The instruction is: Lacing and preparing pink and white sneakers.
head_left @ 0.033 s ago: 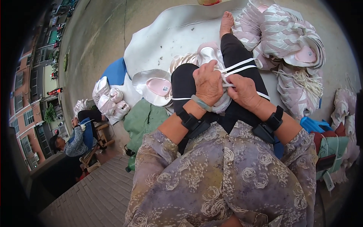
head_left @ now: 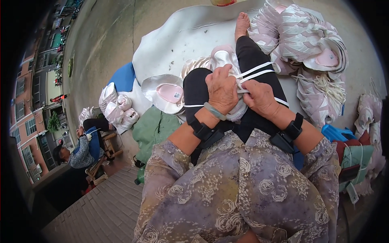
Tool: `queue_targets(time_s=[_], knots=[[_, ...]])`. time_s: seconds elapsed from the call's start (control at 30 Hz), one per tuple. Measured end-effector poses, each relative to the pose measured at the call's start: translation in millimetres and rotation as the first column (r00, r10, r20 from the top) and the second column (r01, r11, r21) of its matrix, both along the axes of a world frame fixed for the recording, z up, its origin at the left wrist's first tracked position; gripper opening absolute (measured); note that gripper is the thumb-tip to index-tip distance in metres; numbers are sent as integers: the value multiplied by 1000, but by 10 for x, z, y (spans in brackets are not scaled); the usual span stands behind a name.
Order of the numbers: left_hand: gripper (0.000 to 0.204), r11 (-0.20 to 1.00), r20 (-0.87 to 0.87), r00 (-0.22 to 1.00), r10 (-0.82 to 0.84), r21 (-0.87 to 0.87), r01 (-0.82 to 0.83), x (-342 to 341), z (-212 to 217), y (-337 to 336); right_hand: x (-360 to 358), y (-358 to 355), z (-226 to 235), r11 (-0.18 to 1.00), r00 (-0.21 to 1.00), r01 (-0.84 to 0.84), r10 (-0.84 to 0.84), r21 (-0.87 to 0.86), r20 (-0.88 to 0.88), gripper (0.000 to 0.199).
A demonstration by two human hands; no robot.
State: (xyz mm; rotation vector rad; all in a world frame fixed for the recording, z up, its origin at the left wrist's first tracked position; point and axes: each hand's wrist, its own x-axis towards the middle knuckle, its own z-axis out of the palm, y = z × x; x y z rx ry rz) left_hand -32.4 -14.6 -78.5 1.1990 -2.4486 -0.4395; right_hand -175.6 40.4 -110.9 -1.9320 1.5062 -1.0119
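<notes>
Between my knees lies a pale pink and white shoe upper (head_left: 222,58), with its mesh front pointing away from me. My left hand (head_left: 222,90) is closed over its left side, fingers curled, partly hiding the upper. Close beside it, my right hand (head_left: 259,96) pinches a white shoelace (head_left: 259,73) at the upper's middle. Loops of that lace stretch right across my dark trouser leg. The pinching fingertips nearly touch the left hand, and the eyelets beneath are mostly hidden.
Bundled pink and white uppers (head_left: 312,36) are heaped at the right on a white sheet (head_left: 170,36). A single upper (head_left: 168,92) lies left of my knee, near green cloth (head_left: 156,125). A blue plastic item (head_left: 336,133) sits at right. Another person (head_left: 83,152) sits far left.
</notes>
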Motion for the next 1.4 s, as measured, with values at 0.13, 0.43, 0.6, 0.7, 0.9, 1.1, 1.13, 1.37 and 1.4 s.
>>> queue_targets(time_s=[0.13,0.43,0.6,0.7,0.9,1.1,1.13,1.37,1.4], knots=[[10,996,124,990,-60,-63,68,276,293,49,-60,10,5,999,998,-41,40,-13,-53,25],[10,933,464,810,359,-164,-320,2263,574,334,-144,72,-90,995,998,-9,3,-104,-57,27],[8,853,538,667,516,-253,-457,2762,515,597,-102,56,-34,993,988,-35,17,-113,-153,22],[7,804,577,582,574,-261,-534,2938,454,696,-96,40,-9,991,987,-58,38,-121,-157,21],[8,753,582,521,624,-271,-600,3009,266,678,-71,43,2,995,990,-41,28,-90,-136,22],[17,884,573,682,456,-204,-420,2334,202,371,-45,41,-25,996,996,-18,10,-84,-88,23],[19,913,484,773,409,-222,-343,2155,165,320,-38,42,-20,996,996,-24,16,-84,-87,23],[33,992,-121,989,80,103,-67,818,67,19,-23,32,7,997,994,-27,19,-69,-108,25],[35,988,-117,990,77,141,-61,710,56,-4,-27,30,17,997,993,-29,21,-66,-119,25]])
